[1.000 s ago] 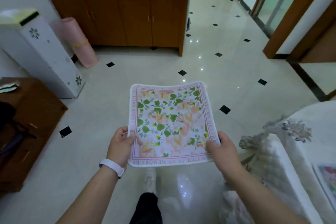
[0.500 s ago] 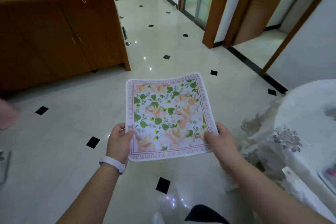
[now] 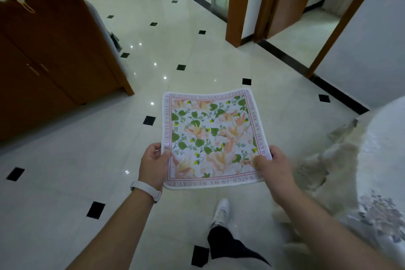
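A square floral cloth (image 3: 210, 136) with green leaves, peach flowers and a lettered pink border is held out flat above the floor. My left hand (image 3: 152, 164) pinches its near left edge, thumb on top; a white band sits on that wrist. My right hand (image 3: 271, 164) pinches the near right edge in the same way. The far edge of the cloth hangs free and curls up slightly.
A brown wooden cabinet (image 3: 54, 61) stands at the left. Brown door frames (image 3: 240, 4) and doorways open at the back right. A covered round table (image 3: 383, 160) with a floral cloth is at the right. My white shoe (image 3: 220, 212) steps on the glossy tiled floor.
The view has swung to the right and I have stepped forward: the cabinet slid left, the doorways came closer. Both hands keep the same hold on the cloth.
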### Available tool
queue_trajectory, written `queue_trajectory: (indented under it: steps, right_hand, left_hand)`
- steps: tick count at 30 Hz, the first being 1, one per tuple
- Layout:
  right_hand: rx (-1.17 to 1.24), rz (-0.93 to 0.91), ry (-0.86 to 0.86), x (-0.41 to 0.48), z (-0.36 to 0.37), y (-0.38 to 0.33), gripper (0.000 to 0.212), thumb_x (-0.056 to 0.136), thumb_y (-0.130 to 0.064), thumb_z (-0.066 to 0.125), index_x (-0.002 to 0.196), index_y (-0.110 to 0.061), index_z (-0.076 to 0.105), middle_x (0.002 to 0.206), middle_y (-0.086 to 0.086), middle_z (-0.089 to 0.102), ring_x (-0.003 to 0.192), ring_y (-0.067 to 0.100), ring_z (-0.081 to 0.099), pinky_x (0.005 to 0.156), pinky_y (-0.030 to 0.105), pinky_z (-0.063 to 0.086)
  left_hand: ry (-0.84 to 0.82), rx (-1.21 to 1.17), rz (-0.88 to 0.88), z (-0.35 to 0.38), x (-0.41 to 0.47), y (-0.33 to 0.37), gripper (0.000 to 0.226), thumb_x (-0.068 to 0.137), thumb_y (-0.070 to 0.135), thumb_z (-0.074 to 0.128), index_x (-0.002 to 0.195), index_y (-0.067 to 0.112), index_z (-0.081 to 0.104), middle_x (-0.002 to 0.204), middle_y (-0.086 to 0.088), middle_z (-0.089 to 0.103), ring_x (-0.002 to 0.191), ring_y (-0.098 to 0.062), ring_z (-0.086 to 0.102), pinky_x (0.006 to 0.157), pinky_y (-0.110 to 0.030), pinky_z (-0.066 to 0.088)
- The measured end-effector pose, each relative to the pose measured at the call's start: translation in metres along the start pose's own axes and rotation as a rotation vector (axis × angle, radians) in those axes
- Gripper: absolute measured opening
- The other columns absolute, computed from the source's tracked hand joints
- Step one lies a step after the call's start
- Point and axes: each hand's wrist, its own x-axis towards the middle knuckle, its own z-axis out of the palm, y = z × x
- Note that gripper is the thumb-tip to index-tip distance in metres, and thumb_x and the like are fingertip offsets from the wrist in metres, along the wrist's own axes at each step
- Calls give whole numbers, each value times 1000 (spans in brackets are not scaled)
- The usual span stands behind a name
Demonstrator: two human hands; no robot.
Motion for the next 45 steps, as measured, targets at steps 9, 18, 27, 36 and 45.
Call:
queue_trajectory:
  steps: [9,18,27,36,45]
  right_hand:
    - [35,16,80,134,-28,-87,14,81,-6,54,88,-14,62,86,5,72,74,24,71,64,43,59]
    - [156,106,311,224,-66,-106,14,83,-6,55,89,-16,62,88,7,72,76,26,72,68,49,61]
    - [241,191,575,340,-63,-152,21,86,-7,54,101,-17,64,94,4,73,78,24,72,71,49,61]
    - [304,193,821,398,-95,-194,20,88,-10,56,103,-20,64,94,-4,72,77,14,71,57,24,56]
    - [399,263,997,450,-195,-157,24,86,-10,56,92,-31,65,96,-3,75,81,18,74,71,39,61]
  left_hand:
    - [-76,26,19,120,114,89,14,91,2,55,92,15,60,88,-7,73,74,-22,73,63,-39,60]
    - [-317,117,96,249,220,133,18,91,-2,53,88,16,58,80,-6,70,60,-13,69,52,-29,57]
    - [-608,210,63,382,360,185,17,89,-1,57,88,16,61,80,-9,71,76,-31,68,72,-45,57]
    - [-865,263,101,515,414,239,17,89,-2,54,89,14,59,81,-7,71,66,-18,71,63,-37,58]
    - [-1038,353,89,675,380,227,13,92,-1,52,90,11,57,73,-6,68,56,-15,67,57,-35,59]
